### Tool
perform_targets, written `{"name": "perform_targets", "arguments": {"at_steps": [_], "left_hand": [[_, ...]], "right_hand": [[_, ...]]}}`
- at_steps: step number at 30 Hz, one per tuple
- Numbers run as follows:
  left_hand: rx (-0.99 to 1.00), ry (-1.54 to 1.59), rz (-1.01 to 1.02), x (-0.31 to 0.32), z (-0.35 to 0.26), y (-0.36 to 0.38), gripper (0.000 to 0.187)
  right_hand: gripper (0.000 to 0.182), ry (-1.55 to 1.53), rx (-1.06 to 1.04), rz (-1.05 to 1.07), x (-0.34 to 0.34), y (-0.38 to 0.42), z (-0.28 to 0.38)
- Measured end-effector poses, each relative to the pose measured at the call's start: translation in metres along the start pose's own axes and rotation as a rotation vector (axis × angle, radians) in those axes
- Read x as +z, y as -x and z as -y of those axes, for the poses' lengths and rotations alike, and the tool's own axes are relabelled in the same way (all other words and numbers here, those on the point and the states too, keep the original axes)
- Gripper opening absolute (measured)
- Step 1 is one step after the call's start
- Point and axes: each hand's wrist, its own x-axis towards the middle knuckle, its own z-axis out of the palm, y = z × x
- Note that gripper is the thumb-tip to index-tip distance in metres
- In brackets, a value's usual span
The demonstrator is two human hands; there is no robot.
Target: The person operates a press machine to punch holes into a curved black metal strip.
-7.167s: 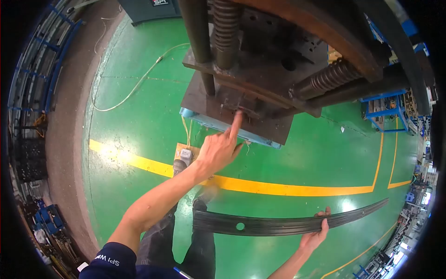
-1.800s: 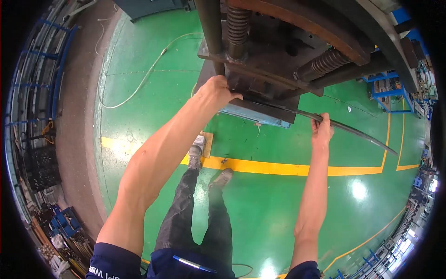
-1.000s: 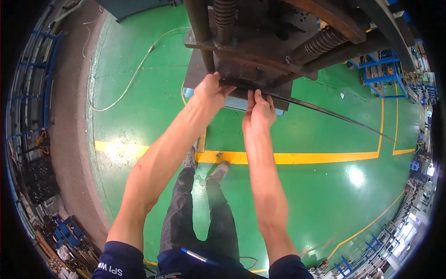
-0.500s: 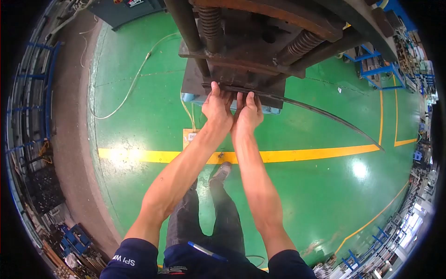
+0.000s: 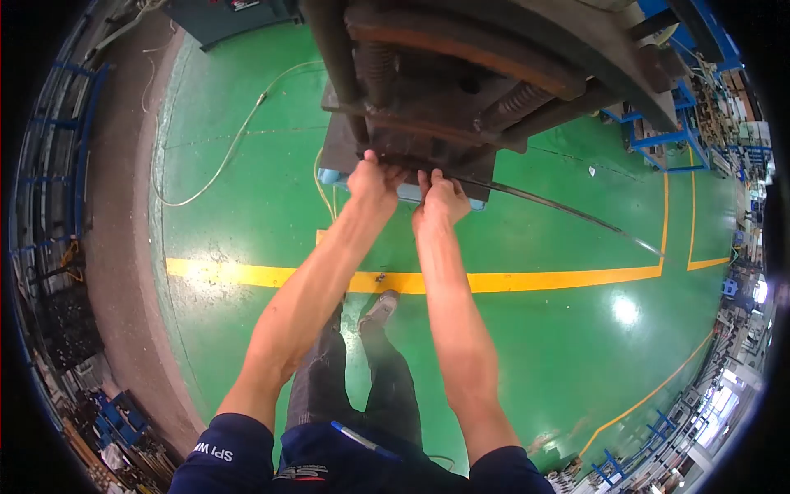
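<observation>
A long, thin dark metal strip (image 5: 568,213) lies along the front edge of the press (image 5: 411,132) and curves out to the right over the floor. My left hand (image 5: 374,181) is closed on the strip near its left end, thumb raised on top. Just to the right, my right hand (image 5: 440,196) grips the same strip with its fingertips. Both hands are at the front of the dark lower plate, under the press's upper plate and springs. The strip's left end is hard to make out in the shadow.
A blue support (image 5: 333,176) shows beneath the plate. A pale hose (image 5: 239,146) curls over the green floor at the left. Blue racks (image 5: 671,136) stand at the right, a dark cabinet (image 5: 230,20) at the upper left. A yellow line (image 5: 527,281) crosses the floor.
My hands have moved slightly apart, the left one shifting left. The strip now sits further under the upper plate, and the press appears a little lower and nearer in view.
</observation>
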Motion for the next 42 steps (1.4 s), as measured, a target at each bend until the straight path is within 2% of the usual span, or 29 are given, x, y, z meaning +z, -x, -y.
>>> {"name": "perform_targets", "arguments": {"at_steps": [3, 5, 7, 9, 12, 15, 18, 21, 25, 28, 34, 35, 38, 39, 42], "left_hand": [[-0.139, 0.042, -0.001, 0.003, -0.014, -0.01, 0.037], [0.194, -0.517, 0.46, -0.034, -0.006, -0.073, 0.035], [0.173, -0.511, 0.501, -0.03, -0.003, -0.082, 0.033], [-0.172, 0.042, 0.094, 0.019, -0.017, -0.027, 0.033], [-0.091, 0.029, 0.023, 0.024, -0.019, -0.019, 0.036], [-0.089, 0.027, 0.002, 0.025, -0.019, -0.008, 0.039], [-0.233, 0.028, 0.084, 0.025, -0.03, 0.008, 0.042], [-0.28, 0.082, 0.094, 0.02, -0.034, 0.01, 0.046], [-0.199, 0.08, 0.105, 0.018, -0.03, 0.006, 0.049], [-0.25, 0.134, 0.064, 0.009, -0.028, -0.014, 0.034], [-0.366, 0.167, 0.041, 0.004, -0.038, -0.014, 0.036], [-0.292, 0.17, 0.029, 0.005, -0.036, -0.01, 0.052], [-0.326, 0.211, 0.023, -0.003, -0.038, -0.02, 0.052], [-0.338, 0.222, 0.033, -0.001, -0.039, -0.017, 0.051], [-0.461, 0.263, -0.024, 0.011, -0.045, -0.008, 0.044]], "right_hand": [[0.006, 0.016, 0.05, -0.078, 0.007, -0.002, 0.007], [0.008, 0.016, 0.103, -0.095, 0.012, -0.005, 0.012], [0.009, 0.02, 0.172, -0.102, 0.017, -0.009, 0.023], [0.009, 0.012, 0.136, -0.045, 0.008, -0.014, 0.02], [0.011, -0.031, 0.137, 0.125, -0.002, -0.027, 0.013], [0.01, -0.12, 0.173, 0.236, -0.019, -0.039, 0.011], [0.008, -0.194, 0.26, 0.424, -0.033, -0.048, 0.008], [0.011, -0.173, 0.237, 0.469, -0.039, -0.046, 0.008], [0.01, -0.277, 0.225, 0.429, -0.037, -0.041, 0.006], [0.009, -0.351, 0.219, 0.414, -0.035, -0.043, 0.0], [0.014, -0.435, 0.228, 0.397, -0.032, -0.027, 0.003], [0.014, -0.454, 0.238, 0.409, -0.034, -0.028, 0.0], [0.016, -0.454, 0.239, 0.379, -0.032, -0.02, 0.008], [0.018, -0.51, 0.231, 0.428, -0.032, -0.02, 0.006], [0.022, -0.532, 0.202, 0.445, -0.03, -0.017, 0.005]]}}
